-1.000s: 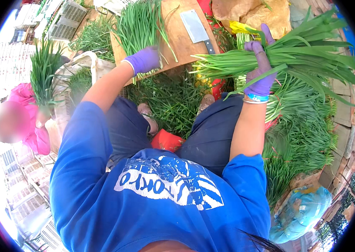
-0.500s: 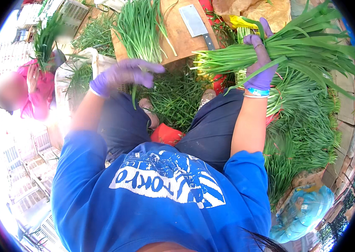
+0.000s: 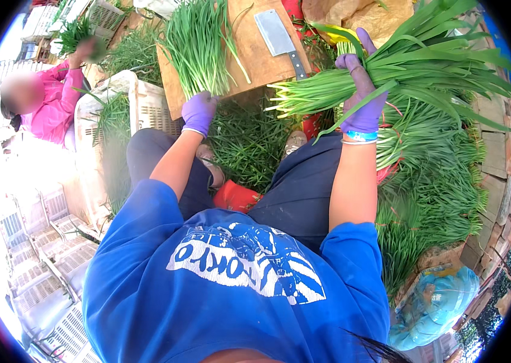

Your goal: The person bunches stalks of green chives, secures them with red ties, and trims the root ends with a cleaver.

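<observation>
Outdoors, heaps of cut green chives (image 3: pixel 437 193) cover the ground around the seated person, thickest on the right and spilling between the knees. At the far middle a wooden cutting board (image 3: pixel 255 54) serves as the surface, with a loose bunch of chives (image 3: pixel 198 45) lying on its left part and a cleaver (image 3: pixel 276 36) resting flat on its right part, handle pointing near. White plastic crates (image 3: pixel 146 109) stand to the left of the board, one of them showing green leaves at its rim; more slatted white crates (image 3: pixel 44 266) are stacked at the near left. The left hand (image 3: pixel 198 112), in a purple glove, is closed on the near cut ends of the chives at the board's near edge. The right hand (image 3: pixel 361 91), also gloved in purple with a blue band at the wrist, is wrapped tightly around a thick bundle of long chives (image 3: pixel 400 75), held level in the air above the right knee, cut ends pointing left toward the cleaver and leaf tips fanning far right. A red object (image 3: pixel 237 196) shows between the legs, partly hidden by them. At the far left another person in a pink sleeve (image 3: pixel 56 103) lifts a small bunch of greens. A blue plastic bag (image 3: pixel 434 305) lies at the near right, beside stacked wooden boards (image 3: pixel 500 175).
</observation>
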Motion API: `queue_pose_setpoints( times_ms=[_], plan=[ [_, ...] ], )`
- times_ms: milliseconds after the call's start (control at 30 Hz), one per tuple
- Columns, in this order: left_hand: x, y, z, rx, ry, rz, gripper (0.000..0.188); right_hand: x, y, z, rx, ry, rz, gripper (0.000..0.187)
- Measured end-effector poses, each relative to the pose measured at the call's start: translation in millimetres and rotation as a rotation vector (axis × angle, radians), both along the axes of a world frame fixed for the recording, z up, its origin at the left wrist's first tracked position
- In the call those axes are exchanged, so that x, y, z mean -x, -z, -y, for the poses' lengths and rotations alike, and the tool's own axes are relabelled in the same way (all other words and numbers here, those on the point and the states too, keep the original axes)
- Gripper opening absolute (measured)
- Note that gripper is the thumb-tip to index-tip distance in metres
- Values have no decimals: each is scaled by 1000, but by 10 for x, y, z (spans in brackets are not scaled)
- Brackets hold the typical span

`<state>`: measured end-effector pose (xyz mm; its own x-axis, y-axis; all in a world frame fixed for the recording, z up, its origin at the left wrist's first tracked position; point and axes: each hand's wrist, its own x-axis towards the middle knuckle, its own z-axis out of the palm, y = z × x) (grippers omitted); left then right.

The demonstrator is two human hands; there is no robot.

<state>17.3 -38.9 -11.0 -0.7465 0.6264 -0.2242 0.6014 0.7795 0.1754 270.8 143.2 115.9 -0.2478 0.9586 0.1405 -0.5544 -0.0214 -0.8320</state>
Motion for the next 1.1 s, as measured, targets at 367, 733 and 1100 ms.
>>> queue_pose_setpoints(
  times_ms=[367,733,1100],
  plan=[
    [-19,-93,260,-453,-378,618,21,-31,53,-45,26,-7,-8,46],
    [11,-606,621,187,157,1101,22,-42,15,-8,40,-23,3,46],
    [184,-396,186,-34,142,-81,32,-63,52,-93,36,-23,-57,43]
  ],
)
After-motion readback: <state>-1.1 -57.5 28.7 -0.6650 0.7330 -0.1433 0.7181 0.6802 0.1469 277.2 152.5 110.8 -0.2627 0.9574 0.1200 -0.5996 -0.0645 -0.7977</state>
